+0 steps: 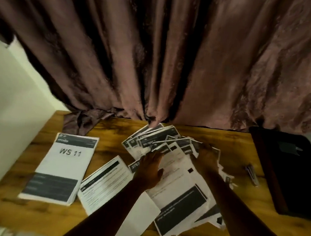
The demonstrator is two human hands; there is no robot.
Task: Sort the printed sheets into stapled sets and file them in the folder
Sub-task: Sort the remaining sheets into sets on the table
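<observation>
A fanned heap of printed sheets (181,184) with dark header bars covers the middle of the wooden table (113,127). My left hand (150,170) lies flat on the heap's left side, fingers straight. My right hand (206,158) rests on the sheets at the heap's upper right; motion blur hides how its fingers lie. A neat stack titled "WS 11" (61,166) sits at the left. One loose sheet (104,182) lies between that stack and the heap. A dark folder (290,171) lies at the table's right edge.
A brown curtain (164,59) hangs behind the table, its hem bunched on the far left corner. A small stapler-like item (252,173) lies between the heap and the folder. A pale wall (8,111) borders the left side.
</observation>
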